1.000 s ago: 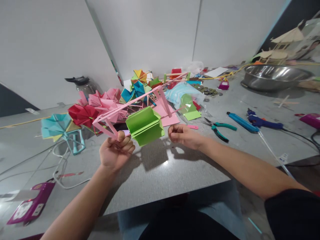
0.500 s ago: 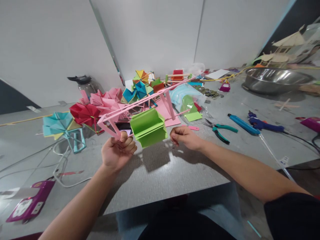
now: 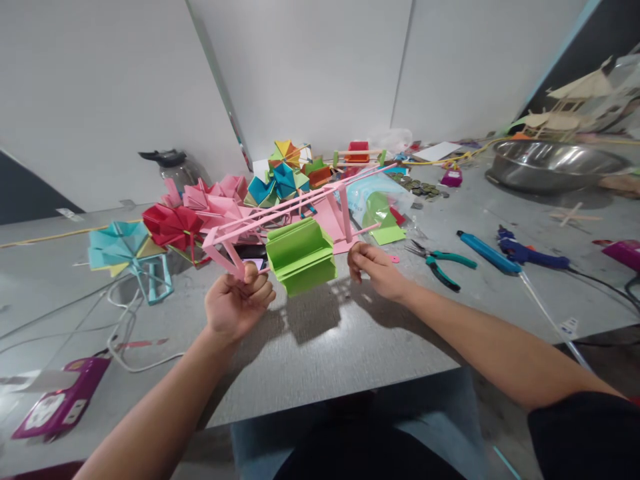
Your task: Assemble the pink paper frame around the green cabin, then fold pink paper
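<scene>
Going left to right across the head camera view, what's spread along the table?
Purple box → teal paper pinwheel → left hand → green folded paper → right hand → pliers → blue glue gun

The right hand (image 3: pixel 376 269) rose from beside the green paper wheel (image 3: pixel 301 257) and closed on the thin pink stick (image 3: pixel 361 231) jutting from that wheel's right side.

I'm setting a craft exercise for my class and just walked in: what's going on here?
A person holds a pink stick frame above a grey table. The left hand has a closed grip on its near corner, beside a folded green paper piece on the frame. The right hand pinches a thin pink stick. Finished paper pinwheels and pliers lie around.
</scene>
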### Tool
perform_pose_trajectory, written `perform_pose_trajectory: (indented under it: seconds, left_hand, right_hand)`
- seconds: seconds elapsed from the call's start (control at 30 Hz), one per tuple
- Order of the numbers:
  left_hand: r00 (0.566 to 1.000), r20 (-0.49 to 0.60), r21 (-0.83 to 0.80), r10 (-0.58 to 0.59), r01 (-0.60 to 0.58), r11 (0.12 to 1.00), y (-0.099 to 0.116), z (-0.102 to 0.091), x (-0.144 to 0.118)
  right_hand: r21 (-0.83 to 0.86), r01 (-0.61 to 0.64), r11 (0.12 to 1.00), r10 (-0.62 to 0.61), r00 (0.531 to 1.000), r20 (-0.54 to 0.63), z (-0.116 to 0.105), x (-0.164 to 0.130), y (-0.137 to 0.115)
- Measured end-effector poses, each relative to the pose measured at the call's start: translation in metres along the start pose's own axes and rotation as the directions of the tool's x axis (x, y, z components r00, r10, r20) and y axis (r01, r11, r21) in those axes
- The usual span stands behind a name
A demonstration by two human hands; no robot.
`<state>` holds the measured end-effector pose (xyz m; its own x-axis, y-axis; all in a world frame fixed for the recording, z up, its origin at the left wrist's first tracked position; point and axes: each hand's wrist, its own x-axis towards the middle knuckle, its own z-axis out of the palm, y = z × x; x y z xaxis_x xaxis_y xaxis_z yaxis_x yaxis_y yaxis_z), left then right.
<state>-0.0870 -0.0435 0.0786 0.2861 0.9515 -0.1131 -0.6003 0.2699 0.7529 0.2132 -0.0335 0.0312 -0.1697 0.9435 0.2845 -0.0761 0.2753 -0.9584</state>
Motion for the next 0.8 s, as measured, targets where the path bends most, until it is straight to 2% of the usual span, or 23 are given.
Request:
perform_pose_trajectory:
  seconds: [0.2, 0.53, 0.8]
  left_hand:
    - [1.000, -0.012, -0.026, -0.009, 0.009, 1.000, 0.0006, 0.0004, -0.0002]
    - [0.995, 0.097, 0.025, 0.016, -0.018, 1.000, 0.0007, -0.0039, 0.0008]
    - [1.000, 0.011, -0.005, 0.000, 0.001, 1.000, 0.0014, 0.0003, -0.0008]
  right_hand:
    - [0.015, -0.019, 1.000, 0.018, 1.000, 0.008, -0.0003, 0.0017, 0.0045]
    - [-0.014, -0.081, 0.997, 0.079, 0.994, -0.079, -0.0012, 0.0031, 0.0082]
    - [-0.084, -0.056, 0.995, 0.053, 0.998, -0.036, -0.0033, -0.0006, 0.0062]
